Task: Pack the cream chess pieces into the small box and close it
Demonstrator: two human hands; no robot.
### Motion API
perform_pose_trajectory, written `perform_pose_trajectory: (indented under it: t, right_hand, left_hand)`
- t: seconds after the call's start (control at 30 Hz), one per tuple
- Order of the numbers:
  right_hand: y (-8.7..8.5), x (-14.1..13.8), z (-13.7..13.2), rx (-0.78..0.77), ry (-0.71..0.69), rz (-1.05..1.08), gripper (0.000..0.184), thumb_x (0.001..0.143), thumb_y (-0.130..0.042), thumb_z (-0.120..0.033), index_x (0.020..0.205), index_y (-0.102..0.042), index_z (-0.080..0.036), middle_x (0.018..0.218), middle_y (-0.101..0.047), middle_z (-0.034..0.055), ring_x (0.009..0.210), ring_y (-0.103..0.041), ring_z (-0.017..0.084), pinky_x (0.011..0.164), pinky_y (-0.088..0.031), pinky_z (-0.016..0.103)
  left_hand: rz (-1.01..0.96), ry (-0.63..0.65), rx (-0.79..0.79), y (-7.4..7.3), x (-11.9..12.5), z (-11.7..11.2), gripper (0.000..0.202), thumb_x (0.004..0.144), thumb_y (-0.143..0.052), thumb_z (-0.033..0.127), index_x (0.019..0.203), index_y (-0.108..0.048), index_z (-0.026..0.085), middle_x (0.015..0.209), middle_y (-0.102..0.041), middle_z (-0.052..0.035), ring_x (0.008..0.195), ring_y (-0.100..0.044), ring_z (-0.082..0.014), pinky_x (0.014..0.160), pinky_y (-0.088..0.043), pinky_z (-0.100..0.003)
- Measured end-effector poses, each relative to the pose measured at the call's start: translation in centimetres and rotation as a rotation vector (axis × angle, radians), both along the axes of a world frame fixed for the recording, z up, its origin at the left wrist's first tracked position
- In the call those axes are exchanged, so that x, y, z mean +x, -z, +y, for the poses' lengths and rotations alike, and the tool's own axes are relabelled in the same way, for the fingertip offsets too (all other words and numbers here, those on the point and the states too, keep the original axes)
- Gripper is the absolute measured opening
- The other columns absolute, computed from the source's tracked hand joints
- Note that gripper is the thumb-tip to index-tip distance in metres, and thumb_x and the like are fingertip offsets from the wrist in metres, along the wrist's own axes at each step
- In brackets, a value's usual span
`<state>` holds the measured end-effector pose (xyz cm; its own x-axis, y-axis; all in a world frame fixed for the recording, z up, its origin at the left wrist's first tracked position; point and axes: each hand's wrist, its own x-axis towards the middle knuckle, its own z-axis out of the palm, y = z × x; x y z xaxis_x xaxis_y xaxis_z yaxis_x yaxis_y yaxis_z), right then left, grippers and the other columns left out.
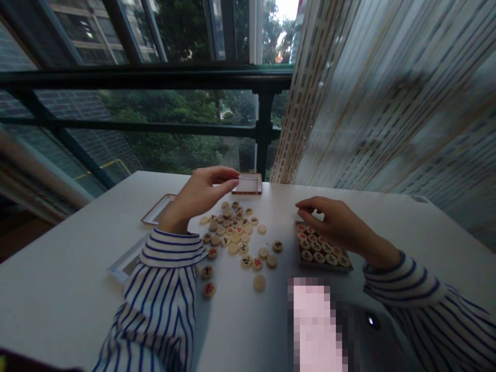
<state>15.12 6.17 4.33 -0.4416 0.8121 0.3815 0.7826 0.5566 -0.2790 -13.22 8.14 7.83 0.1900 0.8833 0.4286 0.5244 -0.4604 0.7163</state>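
My left hand (203,194) is raised over the far left of a scatter of round xiangqi pieces (235,237). Its thumb and fingers point right, their tips apart, and nothing shows between them. My right hand (339,219) hovers above a shallow box (325,267) packed with rows of xiangqi pieces (318,258), marked in red and black. Its thumb and index finger come together past the box's far left corner; whatever they pinch, if anything, is hidden. Part of the box lies behind this hand. Some loose pieces show characters, others plain faces.
A small open tray (248,184) sits at the white table's (387,217) far edge. Two flat frame-like items (155,209) lie left, partly behind my left arm. A blurred-out pink object (315,325) and a dark item (368,318) are in front. A window and curtain stand beyond.
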Motion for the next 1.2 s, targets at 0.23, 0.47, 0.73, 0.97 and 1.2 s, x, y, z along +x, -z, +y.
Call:
perform_pose_trajectory:
  t: [0.23,0.47,0.73,0.97,1.2]
  right_hand:
    - [0.7,-1.6,3.4,-0.086,-0.026,-0.004,0.025,0.080,-0.049,-0.028,0.096,-0.066,-0.016,0.086,-0.069,0.0047,0.075,-0.062,0.016,0.067,-0.046,0.026]
    - [1.5,-3.0,5.8,-0.116,-0.049,-0.030,0.026,0.079,-0.049,-0.026,0.095,-0.067,-0.015,0.087,-0.069,0.0063,0.075,-0.062,0.016,0.067,-0.045,0.025]
    - [2.0,-5.4,7.3,-0.149,-0.083,-0.145,0.029,0.081,-0.045,-0.024,0.098,-0.067,-0.014,0.094,-0.069,0.0084,0.081,-0.062,0.017,0.071,-0.044,0.024]
    - [3.4,-6.2,8.3,-0.177,-0.058,-0.234,0.032,0.083,-0.042,-0.024,0.101,-0.066,-0.016,0.100,-0.068,0.0083,0.091,-0.061,0.020,0.080,-0.042,0.027]
    - [3.7,-6.7,7.8,-0.237,-0.061,-0.298,0.033,0.083,-0.040,-0.023,0.104,-0.066,-0.018,0.104,-0.067,0.0085,0.095,-0.060,0.021,0.083,-0.041,0.028]
  left_hand:
    - [0.145,0.045,0.024,1.9,0.6,1.9,0.027,0.077,-0.056,0.033,0.095,-0.066,0.015,0.095,-0.069,-0.0065,0.086,-0.062,-0.0178,0.080,-0.048,-0.032]
    - [0.258,-0.021,0.049,4.2,0.4,3.4,0.028,0.076,-0.055,0.029,0.099,-0.065,0.016,0.099,-0.068,-0.0062,0.091,-0.061,-0.0188,0.084,-0.046,-0.032]
    - [0.398,-0.048,0.017,6.2,0.5,4.4,0.031,0.078,-0.052,0.027,0.106,-0.063,0.020,0.107,-0.066,-0.0041,0.101,-0.058,-0.0187,0.092,-0.042,-0.029]
    - [0.533,-0.025,0.043,8.8,1.8,4.9,0.033,0.077,-0.054,0.027,0.108,-0.062,0.018,0.106,-0.065,-0.0093,0.096,-0.060,-0.0222,0.085,-0.044,-0.032]
    - [0.620,-0.018,0.063,9.8,2.4,5.0,0.031,0.078,-0.053,0.029,0.105,-0.063,0.018,0.098,-0.068,-0.0091,0.094,-0.060,-0.0232,0.085,-0.043,-0.034]
